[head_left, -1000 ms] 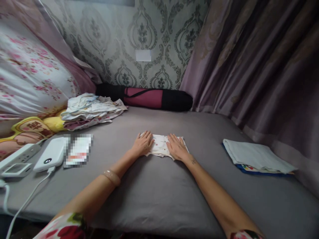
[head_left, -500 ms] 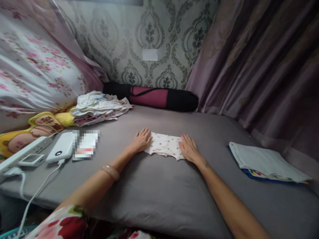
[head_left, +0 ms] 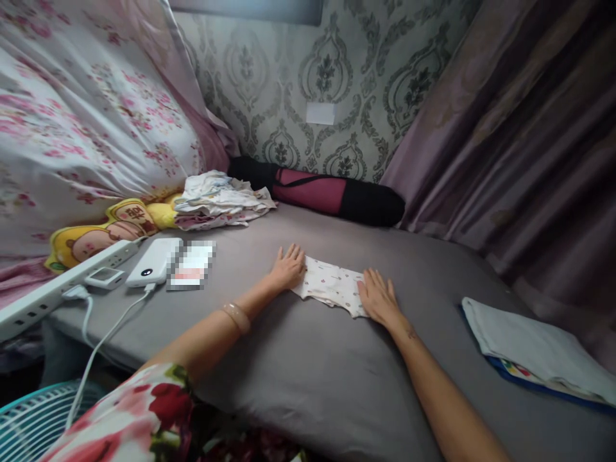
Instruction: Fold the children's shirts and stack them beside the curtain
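Observation:
A small white piece of baby clothing (head_left: 333, 286) with a tiny scattered print lies folded flat on the grey bed sheet (head_left: 308, 372). Its near edge is wavy, with a pointed corner at the right. My left hand (head_left: 289, 267) rests palm down on its left end, fingers stretched out. On the right end lies my right hand (head_left: 380, 298), also flat with the fingers extended. Neither hand grips the cloth. The parts of the garment under both palms are hidden.
Crumpled clothes (head_left: 221, 199) are piled at the back left beside a yellow cushion (head_left: 91, 244). A power strip (head_left: 72, 285) and a white power bank (head_left: 154, 262) with a cable lie left. A black and maroon roll bag (head_left: 312, 191) lines the wall. A folded pale cloth (head_left: 539, 346) lies right.
The view has swung, so the scene sits further right and slightly tilted. Both hands remain flat on the garment's ends. More of the teal basket shows at lower left.

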A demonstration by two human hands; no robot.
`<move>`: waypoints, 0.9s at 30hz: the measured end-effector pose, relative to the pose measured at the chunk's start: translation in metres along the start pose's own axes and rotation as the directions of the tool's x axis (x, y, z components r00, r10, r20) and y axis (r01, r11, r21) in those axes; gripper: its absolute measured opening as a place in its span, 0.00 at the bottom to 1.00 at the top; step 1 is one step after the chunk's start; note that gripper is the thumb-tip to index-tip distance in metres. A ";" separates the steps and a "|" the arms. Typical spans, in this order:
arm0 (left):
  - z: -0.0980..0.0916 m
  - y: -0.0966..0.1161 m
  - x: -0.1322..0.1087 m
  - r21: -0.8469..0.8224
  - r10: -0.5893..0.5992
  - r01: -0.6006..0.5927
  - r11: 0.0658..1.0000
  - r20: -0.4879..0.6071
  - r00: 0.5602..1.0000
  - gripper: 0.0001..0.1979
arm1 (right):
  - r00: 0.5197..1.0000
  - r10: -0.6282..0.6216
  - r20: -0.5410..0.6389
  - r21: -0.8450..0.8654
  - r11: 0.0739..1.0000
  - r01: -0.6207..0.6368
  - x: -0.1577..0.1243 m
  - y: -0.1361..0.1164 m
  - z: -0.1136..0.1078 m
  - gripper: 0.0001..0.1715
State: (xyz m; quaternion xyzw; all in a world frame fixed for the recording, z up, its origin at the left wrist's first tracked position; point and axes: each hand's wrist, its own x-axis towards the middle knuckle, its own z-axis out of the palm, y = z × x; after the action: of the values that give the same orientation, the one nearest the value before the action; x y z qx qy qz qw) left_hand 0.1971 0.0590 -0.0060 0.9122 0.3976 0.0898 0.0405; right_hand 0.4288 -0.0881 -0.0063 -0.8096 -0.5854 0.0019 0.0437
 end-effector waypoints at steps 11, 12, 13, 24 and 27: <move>0.008 0.017 0.000 -0.042 0.105 -0.105 0.994 0.006 0.994 0.27 | 0.998 -0.047 0.034 -0.013 0.999 0.047 0.003 -0.019 0.008 0.34; 0.005 0.020 0.000 -0.033 0.111 -0.112 0.993 -0.017 0.994 0.26 | 0.998 -0.050 0.030 -0.013 0.999 0.050 0.004 -0.022 0.005 0.34; 0.003 0.024 0.000 -0.024 0.126 -0.127 0.992 -0.046 0.991 0.25 | 0.998 -0.062 0.015 -0.010 0.998 0.062 0.005 -0.025 0.004 0.34; 0.017 0.046 0.000 -0.088 0.274 -0.272 0.958 0.009 0.962 0.25 | 0.982 -0.186 -0.023 -0.002 0.983 0.186 0.004 -0.055 0.012 0.33; 0.005 0.043 0.010 -0.228 0.249 -0.237 0.944 0.022 0.968 0.22 | 0.986 -0.164 0.013 0.037 0.986 0.164 0.006 -0.061 0.001 0.32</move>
State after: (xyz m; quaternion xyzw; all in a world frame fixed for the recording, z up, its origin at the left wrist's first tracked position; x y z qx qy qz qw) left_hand 0.2359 0.0370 -0.0035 0.9459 0.2683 0.1151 0.1414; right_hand 0.3730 -0.0630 -0.0026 -0.7577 -0.6503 0.0156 0.0535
